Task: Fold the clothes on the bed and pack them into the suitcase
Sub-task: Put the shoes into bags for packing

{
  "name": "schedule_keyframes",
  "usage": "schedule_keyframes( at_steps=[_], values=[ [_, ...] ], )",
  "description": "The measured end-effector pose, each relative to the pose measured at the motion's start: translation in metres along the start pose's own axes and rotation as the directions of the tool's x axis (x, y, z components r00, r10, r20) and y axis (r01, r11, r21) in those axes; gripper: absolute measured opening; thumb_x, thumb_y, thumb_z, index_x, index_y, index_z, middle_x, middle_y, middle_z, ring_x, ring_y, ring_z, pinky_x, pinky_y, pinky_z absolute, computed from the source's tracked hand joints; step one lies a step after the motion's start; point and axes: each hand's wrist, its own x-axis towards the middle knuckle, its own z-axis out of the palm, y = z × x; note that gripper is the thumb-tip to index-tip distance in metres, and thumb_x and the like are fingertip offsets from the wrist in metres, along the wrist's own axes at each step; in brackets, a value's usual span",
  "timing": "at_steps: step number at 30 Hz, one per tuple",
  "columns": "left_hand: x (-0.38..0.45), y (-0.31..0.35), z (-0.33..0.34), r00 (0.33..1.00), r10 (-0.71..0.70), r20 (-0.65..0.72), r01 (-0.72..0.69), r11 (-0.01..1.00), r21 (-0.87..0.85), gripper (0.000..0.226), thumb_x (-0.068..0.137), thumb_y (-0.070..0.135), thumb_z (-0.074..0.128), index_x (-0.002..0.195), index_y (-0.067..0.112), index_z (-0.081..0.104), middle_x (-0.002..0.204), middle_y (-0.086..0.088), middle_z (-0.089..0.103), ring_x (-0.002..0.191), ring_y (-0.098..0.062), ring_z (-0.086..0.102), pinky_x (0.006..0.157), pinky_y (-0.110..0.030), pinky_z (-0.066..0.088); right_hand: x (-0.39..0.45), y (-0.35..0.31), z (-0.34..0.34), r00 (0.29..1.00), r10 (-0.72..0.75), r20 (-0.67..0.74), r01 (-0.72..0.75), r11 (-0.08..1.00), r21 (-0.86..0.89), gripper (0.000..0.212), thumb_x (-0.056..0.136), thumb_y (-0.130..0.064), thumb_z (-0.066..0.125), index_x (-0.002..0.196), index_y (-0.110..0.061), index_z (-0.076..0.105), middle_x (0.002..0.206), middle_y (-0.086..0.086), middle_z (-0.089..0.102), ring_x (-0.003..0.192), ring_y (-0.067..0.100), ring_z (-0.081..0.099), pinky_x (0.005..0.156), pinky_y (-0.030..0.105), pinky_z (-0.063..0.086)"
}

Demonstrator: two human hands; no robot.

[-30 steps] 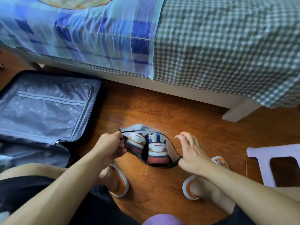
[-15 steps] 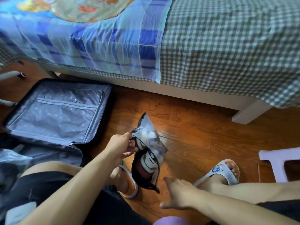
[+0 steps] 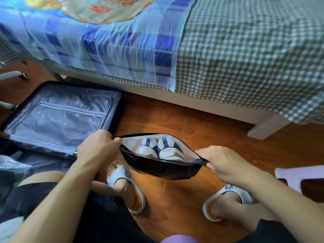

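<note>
A black pouch (image 3: 157,168) hangs above the wooden floor between my knees, its mouth stretched wide. Inside it sit two white sneakers (image 3: 160,149) with blue stripes, toes toward me. My left hand (image 3: 98,148) pinches the pouch's left end. My right hand (image 3: 222,161) pinches its right end. The open suitcase (image 3: 57,120) lies on the floor to the left, grey lining and a zip pocket showing. The bed (image 3: 245,50) runs across the top, with a green checked sheet and a blue patchwork cloth (image 3: 105,46).
My feet in white slippers (image 3: 126,183) rest on the floor under the pouch. A lilac plastic stool (image 3: 298,174) stands at the right edge. A bed leg (image 3: 266,127) stands at the far right. A clear plastic bag (image 3: 12,167) lies at the left by the suitcase.
My right hand came back up and took the pouch's right end. The pouch, which hung folded from my left hand, is now pulled wide between both hands.
</note>
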Motion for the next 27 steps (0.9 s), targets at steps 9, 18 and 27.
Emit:
schedule_keyframes(
  at_steps=[9,18,27],
  values=[
    [-0.019,0.003,0.057,0.893,0.144,0.427,-0.168,0.985,0.021,0.023,0.074,0.03,0.051,0.076,0.013,0.066,0.07,0.0,0.068,0.062,-0.022,0.067,0.056,-0.028,0.048,-0.01,0.033,0.027,0.95,0.275,0.144,-0.284,0.958,0.04,0.036,0.093,-0.01,0.047,0.104,-0.033,0.072,0.101,-0.003,0.074,0.091,0.025,0.066,0.075,0.039,0.057],
    [-0.039,0.033,0.067,0.934,0.262,0.242,-0.283,0.958,0.055,0.012,0.086,0.015,0.043,0.093,0.021,0.049,0.097,-0.004,0.063,0.084,-0.03,0.057,0.072,-0.037,0.046,-0.001,0.034,0.042,0.925,0.379,-0.033,-0.339,0.86,0.381,0.039,0.092,-0.006,0.059,0.106,-0.038,0.077,0.099,-0.008,0.075,0.093,0.019,0.067,0.078,0.032,0.055],
    [-0.02,0.028,0.058,0.921,0.204,0.331,-0.275,0.944,0.184,0.039,0.082,0.007,0.044,0.111,0.031,0.055,0.115,-0.002,0.056,0.095,-0.027,0.058,0.087,-0.042,0.053,-0.016,0.028,0.043,0.872,0.457,-0.176,-0.185,0.641,0.745,0.024,0.086,0.002,0.072,0.078,-0.019,0.066,0.072,0.001,0.072,0.06,0.0,0.061,0.06,0.013,0.048]
  ],
)
